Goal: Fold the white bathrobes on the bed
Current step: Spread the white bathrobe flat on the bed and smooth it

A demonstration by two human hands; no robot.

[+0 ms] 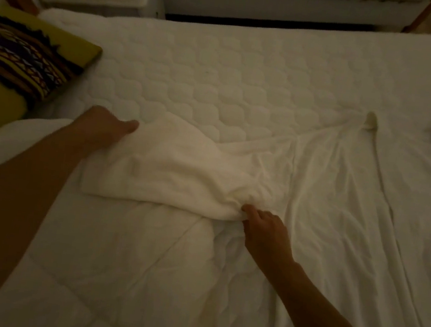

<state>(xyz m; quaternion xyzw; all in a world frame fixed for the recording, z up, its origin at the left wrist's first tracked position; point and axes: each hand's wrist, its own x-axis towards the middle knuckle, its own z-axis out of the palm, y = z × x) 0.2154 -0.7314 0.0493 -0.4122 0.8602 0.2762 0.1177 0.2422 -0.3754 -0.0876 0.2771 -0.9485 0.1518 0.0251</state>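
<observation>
- Bathrobe (342, 184) lay spread on the bed (219, 77), right side cut off.
- Left hand (104, 128) gripped the end of its sleeve (181, 170), fingers hidden underneath.
- Right hand (263, 230) pinched the sleeve's near edge.

No words, numbers or signs can be read here. The white bathrobe (181, 167) on the bed (219, 77) is plain cloth. The pillow (23, 63) at the left end of the bed has stripes and zigzag shapes, but they are not letters.
</observation>
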